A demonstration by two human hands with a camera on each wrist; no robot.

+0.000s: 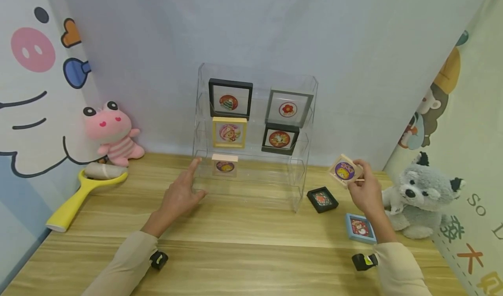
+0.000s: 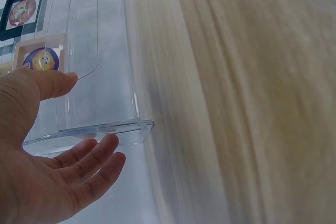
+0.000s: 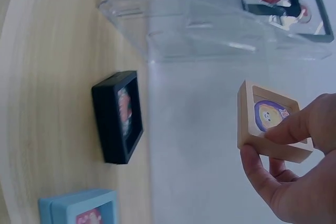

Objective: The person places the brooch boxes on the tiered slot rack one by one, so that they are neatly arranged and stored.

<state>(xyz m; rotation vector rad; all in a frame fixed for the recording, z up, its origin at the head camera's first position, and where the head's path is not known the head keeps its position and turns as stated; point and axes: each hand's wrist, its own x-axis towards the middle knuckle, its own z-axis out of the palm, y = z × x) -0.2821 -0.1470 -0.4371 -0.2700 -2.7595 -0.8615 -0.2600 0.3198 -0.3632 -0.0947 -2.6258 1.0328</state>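
Observation:
A clear acrylic tiered rack (image 1: 257, 165) stands on the table with small picture frames on its tiers. My left hand (image 1: 181, 195) is at the rack's left side, fingers extended; in the left wrist view its thumb and fingers lie either side of the clear side panel. Near that thumb, a peach frame (image 1: 225, 166) with a purple round picture sits on a lower tier. My right hand (image 1: 366, 187) pinches another peach frame (image 3: 268, 121) by its edge, tilted, to the right of the rack. Below it lie a black frame (image 1: 322, 199) and a light blue frame (image 1: 360, 228).
Higher on the rack are black frames (image 1: 230, 98) (image 1: 280, 139), a yellow frame (image 1: 229, 132) and a grey frame (image 1: 288, 107). A pink plush frog (image 1: 111, 132) and a yellow-handled roller (image 1: 78, 195) are at the left. A grey plush dog (image 1: 420, 197) sits beside the right forearm.

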